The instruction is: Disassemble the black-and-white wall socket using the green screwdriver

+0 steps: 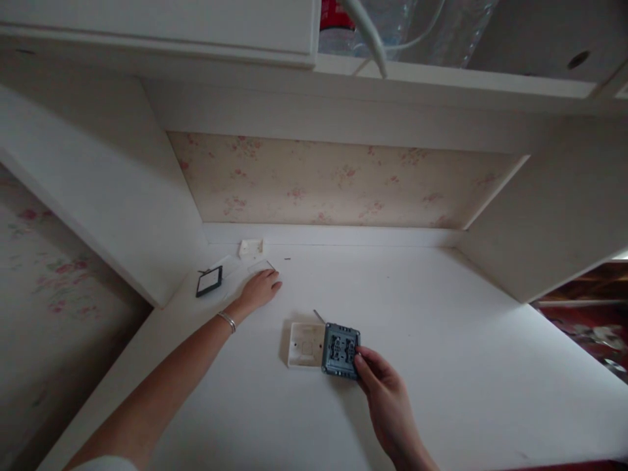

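Observation:
My right hand (385, 389) pinches the right edge of a grey switch mechanism (340, 350) and holds it just above the white desk (441, 340). A white square back plate (305, 345) lies flat right beside it on the left, with a thin screw or pin (318, 316) at its far edge. My left hand (261, 288) is stretched out to the far left, fingers flat on the desk over a small white plate (261, 266). A black-rimmed frame (209, 281) lies just left of that hand. A bracelet (227, 320) sits on my left wrist.
A small white block (251, 248) stands by the back wall, with a tiny dark speck (287, 259) to its right. White side panels close in the desk on both sides. A shelf above carries a clear plastic bottle (441, 26) and a white cable (367, 33).

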Motion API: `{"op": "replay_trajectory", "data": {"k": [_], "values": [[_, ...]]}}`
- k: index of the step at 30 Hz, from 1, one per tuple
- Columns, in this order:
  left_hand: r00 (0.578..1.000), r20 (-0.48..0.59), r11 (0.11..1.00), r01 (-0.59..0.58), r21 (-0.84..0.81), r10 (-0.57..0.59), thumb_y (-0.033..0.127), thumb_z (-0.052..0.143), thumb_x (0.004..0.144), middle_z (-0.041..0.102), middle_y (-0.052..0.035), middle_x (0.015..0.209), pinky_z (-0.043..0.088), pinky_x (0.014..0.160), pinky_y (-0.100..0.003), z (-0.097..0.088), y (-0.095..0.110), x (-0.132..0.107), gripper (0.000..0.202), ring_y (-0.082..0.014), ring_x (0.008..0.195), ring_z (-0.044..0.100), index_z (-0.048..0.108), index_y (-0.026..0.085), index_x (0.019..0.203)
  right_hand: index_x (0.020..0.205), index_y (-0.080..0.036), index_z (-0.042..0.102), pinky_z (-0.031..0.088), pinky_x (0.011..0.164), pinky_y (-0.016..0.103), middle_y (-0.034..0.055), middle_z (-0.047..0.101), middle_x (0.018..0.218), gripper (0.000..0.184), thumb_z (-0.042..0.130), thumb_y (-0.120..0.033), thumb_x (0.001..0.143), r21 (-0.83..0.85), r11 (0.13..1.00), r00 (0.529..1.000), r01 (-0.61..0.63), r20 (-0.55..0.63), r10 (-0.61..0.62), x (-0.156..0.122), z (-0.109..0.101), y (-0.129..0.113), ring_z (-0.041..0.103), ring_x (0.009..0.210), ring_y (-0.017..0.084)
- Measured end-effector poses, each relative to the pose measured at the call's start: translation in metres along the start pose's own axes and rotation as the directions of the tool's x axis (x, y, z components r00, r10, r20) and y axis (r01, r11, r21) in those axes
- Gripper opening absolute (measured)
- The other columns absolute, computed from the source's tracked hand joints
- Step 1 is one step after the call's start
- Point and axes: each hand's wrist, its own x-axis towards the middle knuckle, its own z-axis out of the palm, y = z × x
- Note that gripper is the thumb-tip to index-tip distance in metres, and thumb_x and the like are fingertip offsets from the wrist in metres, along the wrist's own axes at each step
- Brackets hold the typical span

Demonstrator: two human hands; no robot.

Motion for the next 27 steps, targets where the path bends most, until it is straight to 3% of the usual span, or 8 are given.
{"op": "replay_trajectory", "data": {"k": [6, 10, 12, 14, 17, 20, 24, 27], "values": [[0.995, -0.077, 0.991, 0.051, -0.128, -0.061, 0.036, 0.053, 0.085, 0.056, -0.0158, 0.123, 0.032, 0.105, -0.039, -0.013, -0.001, -0.008, 0.039, -0.0263, 0.12, 0.047, 0.059, 0.01, 0.114, 0.096, -0.021, 0.068, 0.047, 0.082, 0.031, 0.0043, 0.068, 0.097, 0.029, 0.072, -0.035, 0.072, 0.003, 1.0, 0.999, 0.0, 0.041, 0.0, 0.003, 0.014, -0.001, 0.06, 0.089, 0.018], [0.986, -0.122, 0.955, 0.074, -0.287, -0.113, 0.038, 0.039, 0.092, 0.057, -0.0108, 0.124, 0.036, 0.103, -0.035, -0.025, 0.031, -0.03, 0.038, -0.0204, 0.118, 0.049, 0.058, 0.014, 0.115, 0.094, -0.02, 0.067, 0.048, 0.082, 0.032, 0.004, 0.068, 0.096, 0.026, 0.072, -0.034, 0.072, 0.003, 1.0, 0.997, -0.003, 0.072, 0.003, 0.006, 0.024, -0.003, 0.06, 0.088, 0.018], [0.988, -0.075, 0.908, 0.094, -0.408, -0.136, 0.04, 0.029, 0.095, 0.063, -0.0091, 0.114, 0.049, 0.086, -0.028, -0.032, 0.056, -0.054, 0.043, -0.0168, 0.101, 0.061, 0.058, 0.015, 0.114, 0.094, -0.02, 0.067, 0.048, 0.082, 0.033, 0.0043, 0.068, 0.095, 0.026, 0.071, -0.034, 0.073, -0.005, 1.0, 0.995, -0.004, 0.097, 0.004, 0.008, 0.033, -0.006, 0.06, 0.087, 0.018], [0.966, 0.185, 0.585, 0.257, -0.769, -0.182, 0.047, 0.04, 0.09, 0.062, -0.0112, 0.117, 0.054, 0.07, -0.027, -0.037, 0.082, -0.082, 0.044, -0.0188, 0.089, 0.065, 0.058, 0.016, 0.116, 0.093, -0.019, 0.066, 0.048, 0.081, 0.033, 0.0048, 0.068, 0.094, 0.026, 0.07, -0.035, 0.074, -0.02, 1.0, 0.992, 0.007, 0.128, -0.005, 0.01, 0.044, -0.008, 0.06, 0.087, 0.019], [0.905, 0.372, 0.229, 0.415, -0.881, -0.209, 0.05, 0.055, 0.081, 0.064, -0.0133, 0.112, 0.053, 0.056, -0.025, -0.04, 0.112, -0.122, 0.051, -0.0194, 0.076, 0.067, 0.057, 0.017, 0.12, 0.094, -0.018, 0.065, 0.048, 0.08, 0.033, 0.005, 0.068, 0.092, 0.026, 0.069, -0.036, 0.075, -0.064, 0.997, 0.982, 0.033, 0.185, -0.021, 0.013, 0.064, -0.01, 0.06, 0.086, 0.019], [0.871, 0.386, 0.055, 0.421, -0.906, -0.303, 0.047, 0.059, 0.08, 0.067, -0.0137, 0.107, 0.055, 0.059, -0.029, -0.039, 0.125, -0.146, 0.051, -0.0188, 0.069, 0.068, 0.056, 0.016, 0.12, 0.093, -0.018, 0.064, 0.048, 0.075, 0.03, 0.0038, 0.067, 0.089, 0.025, 0.067, -0.037, 0.076, -0.135, 0.989, 0.968, 0.054, 0.249, -0.019, 0.015, 0.083, -0.009, 0.06, 0.082, 0.017], [0.813, 0.374, -0.139, 0.35, -0.926, -0.445, 0.054, 0.052, 0.082, 0.067, -0.015, 0.108, 0.057, 0.069, -0.035, -0.04, 0.123, -0.157, 0.051, -0.0235, 0.083, 0.068, 0.06, 0.013, 0.113, 0.09, -0.019, 0.065, 0.047, 0.073, 0.029, 0.0023, 0.067, 0.084, 0.023, 0.065, -0.037, 0.077, -0.257, 0.956, 0.952, 0.142, 0.3, -0.061, 0.02, 0.102, -0.003, 0.059, 0.079, 0.016], [0.81, 0.382, -0.167, 0.344, -0.924, -0.446, 0.057, 0.052, 0.081, 0.067, -0.0148, 0.106, 0.057, 0.074, -0.036, -0.045, 0.116, -0.158, 0.053, -0.0252, 0.09, 0.066, 0.063, 0.012, 0.107, 0.091, -0.018, 0.065, 0.049, 0.072, 0.031, 0.0031, 0.067, 0.082, 0.023, 0.062, -0.038, 0.079, -0.349, 0.91, 0.936, 0.224, 0.336, -0.102, 0.024, 0.11, 0.001, 0.061, 0.077, 0.018]]}}
